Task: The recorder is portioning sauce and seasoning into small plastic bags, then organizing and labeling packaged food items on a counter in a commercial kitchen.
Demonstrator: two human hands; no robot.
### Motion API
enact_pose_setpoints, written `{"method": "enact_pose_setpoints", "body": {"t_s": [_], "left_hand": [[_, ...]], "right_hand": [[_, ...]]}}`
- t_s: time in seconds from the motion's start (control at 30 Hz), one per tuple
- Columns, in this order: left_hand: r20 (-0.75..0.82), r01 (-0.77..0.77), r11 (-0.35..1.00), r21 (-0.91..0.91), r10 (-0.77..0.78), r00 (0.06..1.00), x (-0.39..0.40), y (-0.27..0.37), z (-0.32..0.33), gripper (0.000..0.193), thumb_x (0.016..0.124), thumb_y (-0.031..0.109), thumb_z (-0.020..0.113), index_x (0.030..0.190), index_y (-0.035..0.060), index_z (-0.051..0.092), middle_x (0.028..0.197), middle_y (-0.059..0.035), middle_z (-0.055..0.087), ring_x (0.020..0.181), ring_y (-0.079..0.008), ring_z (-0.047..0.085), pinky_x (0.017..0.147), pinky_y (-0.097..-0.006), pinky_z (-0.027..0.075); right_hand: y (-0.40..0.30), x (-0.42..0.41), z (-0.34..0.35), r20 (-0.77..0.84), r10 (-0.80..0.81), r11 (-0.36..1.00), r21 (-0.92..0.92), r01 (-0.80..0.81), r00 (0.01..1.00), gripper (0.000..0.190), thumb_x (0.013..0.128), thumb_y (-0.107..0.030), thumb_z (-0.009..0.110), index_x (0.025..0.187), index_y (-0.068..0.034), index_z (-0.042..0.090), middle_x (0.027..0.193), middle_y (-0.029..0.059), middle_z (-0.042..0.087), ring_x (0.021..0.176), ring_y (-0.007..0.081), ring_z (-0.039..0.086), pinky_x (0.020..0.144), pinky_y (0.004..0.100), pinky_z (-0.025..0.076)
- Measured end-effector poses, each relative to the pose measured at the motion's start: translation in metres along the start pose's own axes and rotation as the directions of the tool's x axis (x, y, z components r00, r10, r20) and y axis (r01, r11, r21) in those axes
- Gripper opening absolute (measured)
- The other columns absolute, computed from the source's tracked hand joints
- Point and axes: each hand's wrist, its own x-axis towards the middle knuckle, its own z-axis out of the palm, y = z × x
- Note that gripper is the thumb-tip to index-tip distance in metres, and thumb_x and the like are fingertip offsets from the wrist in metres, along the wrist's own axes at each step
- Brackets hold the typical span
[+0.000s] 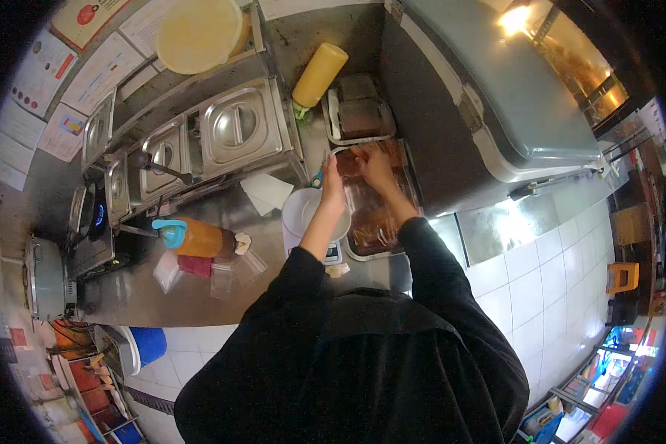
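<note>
A metal tray of dark reddish-brown food lies before me, covered with crinkled clear plastic film. My right hand is over the tray's far part, its fingers curled on the film. At the tray's left edge is my left hand, seen edge-on with fingers pointing away; its palm side is hidden. Under my left wrist, a round bowl rests on a white kitchen scale, partly covered by the forearm. Something with a teal handle pokes out beside the left hand.
Behind the tray stand a smaller lidded container and a yellow squeeze bottle. Lidded steel pans line the left, near a capped orange bottle and small plastic bags. A large grey-lidded appliance bounds the right side.
</note>
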Motion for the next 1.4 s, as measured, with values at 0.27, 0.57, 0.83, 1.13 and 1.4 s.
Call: {"method": "enact_pose_setpoints", "body": {"t_s": [0.27,0.57,0.83,1.13,1.4], "left_hand": [[-0.027,0.300,0.806,0.510,-0.334,0.942,0.062,-0.012,-0.015,0.092,0.082,0.070,0.042,0.148,0.0126,0.013,0.152,-0.0157,0.013,0.137,-0.0388,0.018,0.104,-0.0556,0.023],[0.114,0.205,0.743,0.637,-0.355,0.928,0.033,0.025,0.006,0.105,0.080,0.074,0.042,0.145,-0.0018,0.011,0.150,-0.0237,0.012,0.137,-0.0370,0.022,0.107,-0.0489,0.027],[0.198,0.004,0.883,0.469,-0.109,0.974,0.005,0.043,-0.038,0.086,0.090,0.063,0.036,0.144,-0.0014,0.020,0.150,-0.0190,0.020,0.138,-0.0305,0.023,0.109,-0.0442,0.024],[0.173,-0.149,0.952,0.267,0.105,0.979,0.008,0.022,-0.023,0.089,0.089,0.063,0.038,0.145,-0.0008,0.010,0.152,-0.0172,0.014,0.141,-0.0268,0.014,0.113,-0.0405,0.014],[0.247,0.030,0.961,0.274,-0.100,0.964,0.065,-0.022,-0.013,0.090,0.088,0.067,0.035,0.148,0.0108,-0.004,0.155,-0.0079,-0.009,0.142,-0.0219,-0.009,0.112,-0.0438,-0.005]], "right_hand": [[-0.019,-0.048,-0.042,-0.110,0.013,0.993,-0.118,-0.026,0.994,0.030,0.076,-0.019,0.068,0.103,-0.006,0.062,0.087,0.0190,0.065,0.084,0.0360,0.063,0.073,0.0435,0.049],[0.029,-0.134,-0.046,0.120,0.448,0.866,-0.303,-0.397,0.886,0.037,0.076,-0.040,0.065,0.091,-0.007,0.066,0.089,0.0192,0.066,0.084,0.0350,0.064,0.070,0.0423,0.050],[-0.063,-0.058,-0.059,0.318,0.010,1.000,-0.008,-0.007,0.948,0.023,0.081,-0.025,0.062,0.083,-0.002,0.059,0.077,0.0202,0.063,0.073,0.0353,0.062,0.067,0.0423,0.049],[-0.011,0.023,-0.018,0.081,0.023,0.993,-0.116,-0.013,0.996,0.024,0.081,-0.020,0.066,0.079,-0.001,0.054,0.069,0.0161,0.058,0.068,0.0308,0.061,0.065,0.0385,0.047],[-0.023,0.015,-0.034,0.187,0.110,0.994,-0.029,-0.106,0.976,0.027,0.084,-0.027,0.062,0.089,0.000,0.060,0.082,0.0182,0.065,0.076,0.0326,0.063,0.068,0.0393,0.048]]}}
